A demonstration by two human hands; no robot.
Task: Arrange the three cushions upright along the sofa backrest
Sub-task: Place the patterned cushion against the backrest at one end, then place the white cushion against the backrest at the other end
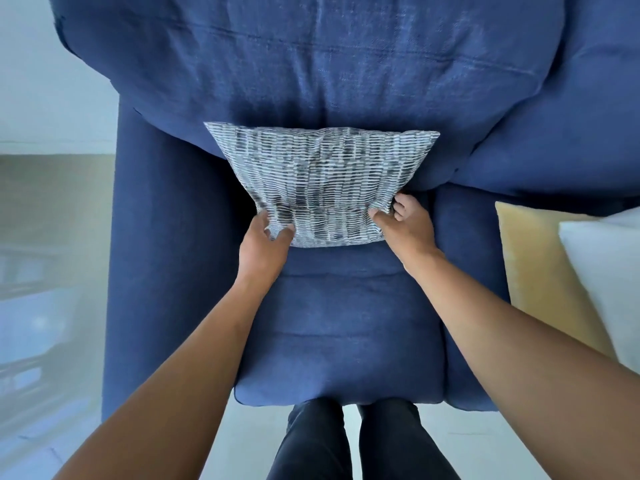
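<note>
A grey-and-white patterned cushion (322,178) stands upright against the blue sofa backrest (311,64), its lower edge on the seat. My left hand (265,242) grips its lower left corner. At the lower right corner, my right hand (405,225) pinches the fabric. A yellow cushion (533,271) lies on the seat at the right. On top of it, at the frame's right edge, rests a white cushion (609,278); both are partly cut off.
The blue seat cushion (339,327) spreads out below my hands. The sofa's left armrest (166,254) runs down the left side. My legs (346,441) in dark trousers stand at the seat's front edge. Pale floor lies to the left.
</note>
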